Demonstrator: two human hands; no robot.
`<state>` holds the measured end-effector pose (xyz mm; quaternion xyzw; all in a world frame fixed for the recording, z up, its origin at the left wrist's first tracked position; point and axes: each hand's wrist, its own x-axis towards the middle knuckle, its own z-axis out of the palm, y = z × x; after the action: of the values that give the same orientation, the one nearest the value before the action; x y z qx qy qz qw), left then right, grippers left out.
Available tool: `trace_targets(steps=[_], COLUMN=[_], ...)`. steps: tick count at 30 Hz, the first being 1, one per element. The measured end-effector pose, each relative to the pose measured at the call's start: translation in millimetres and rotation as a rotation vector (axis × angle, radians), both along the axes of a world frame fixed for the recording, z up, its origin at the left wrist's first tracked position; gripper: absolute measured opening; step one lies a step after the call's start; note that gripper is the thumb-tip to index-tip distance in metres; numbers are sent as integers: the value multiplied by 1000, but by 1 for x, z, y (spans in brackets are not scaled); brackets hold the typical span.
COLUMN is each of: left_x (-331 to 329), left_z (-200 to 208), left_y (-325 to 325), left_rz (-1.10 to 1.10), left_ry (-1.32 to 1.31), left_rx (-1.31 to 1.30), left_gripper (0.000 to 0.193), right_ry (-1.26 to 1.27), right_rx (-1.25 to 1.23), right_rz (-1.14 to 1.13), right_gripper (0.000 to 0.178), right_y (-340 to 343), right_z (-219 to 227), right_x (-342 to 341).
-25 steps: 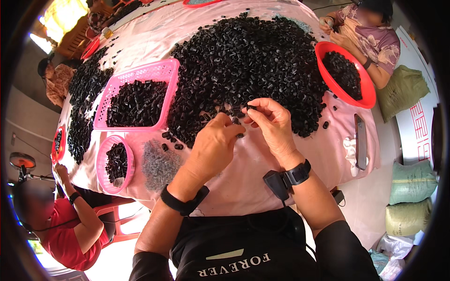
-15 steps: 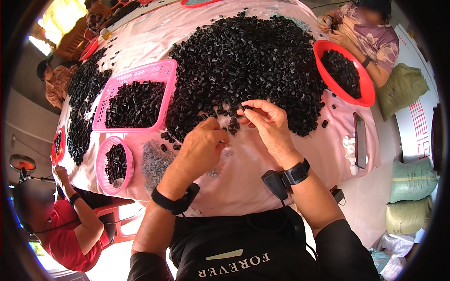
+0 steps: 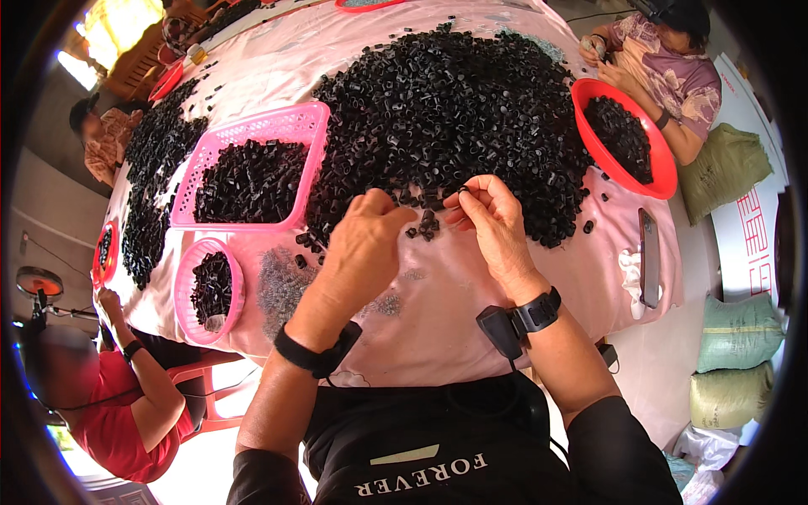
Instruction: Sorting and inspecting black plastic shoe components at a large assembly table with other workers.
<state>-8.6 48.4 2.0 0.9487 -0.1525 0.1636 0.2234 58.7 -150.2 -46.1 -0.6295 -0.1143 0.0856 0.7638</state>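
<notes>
Small part: a tiny black ring-shaped piece [image 3: 462, 190] sits pinched at the fingertips of the right hand, just above the near edge of the big black heap.
Change since earlier: the left hand has come back up from the pink cloth toward the heap, and its fingers now reach close to the right hand's; the right hand has stayed in nearly the same spot with its pinch kept.
Right hand [image 3: 497, 220]: palm turned toward the left hand, thumb and forefinger closed on the small part, other fingers loosely curled, a black watch band on the wrist.
Left hand [image 3: 364, 244]: back facing up, fingers bent and pointing at the heap edge, thumb tip near the forefinger; whether it holds anything cannot be told. A black band circles its wrist.
Loose cluster [image 3: 427, 225]: a few black pieces lie between the two hands on the cloth.
Heap [image 3: 446, 109]: a broad mound of small black pieces spreads over the pink-covered surface [image 3: 438, 311].
Left of heap: a rectangular pink basket [image 3: 313, 126] and a round pink basket [image 3: 183, 290], both holding black pieces.
Right of heap: a red bowl [image 3: 665, 181] of pieces, and a phone [image 3: 649, 257] lying flat.
Others: a person in patterned clothing [image 3: 673, 71] sits at the far right; another in red [image 3: 118, 412] at the near left.
</notes>
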Motion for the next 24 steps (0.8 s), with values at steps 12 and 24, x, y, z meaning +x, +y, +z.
trace_targets(steps=[12, 24], left_x=[3, -26], left_z=[-2, 5], left_y=[-4, 3], left_rz=[49, -46], left_ry=[-6, 199], left_rx=[19, -176], left_gripper=[26, 12], right_ry=[-55, -81], right_rx=[-124, -241], right_rz=[-35, 79], right_gripper=[9, 6], right_y=[4, 5], right_z=[4, 8], right_x=[-5, -7])
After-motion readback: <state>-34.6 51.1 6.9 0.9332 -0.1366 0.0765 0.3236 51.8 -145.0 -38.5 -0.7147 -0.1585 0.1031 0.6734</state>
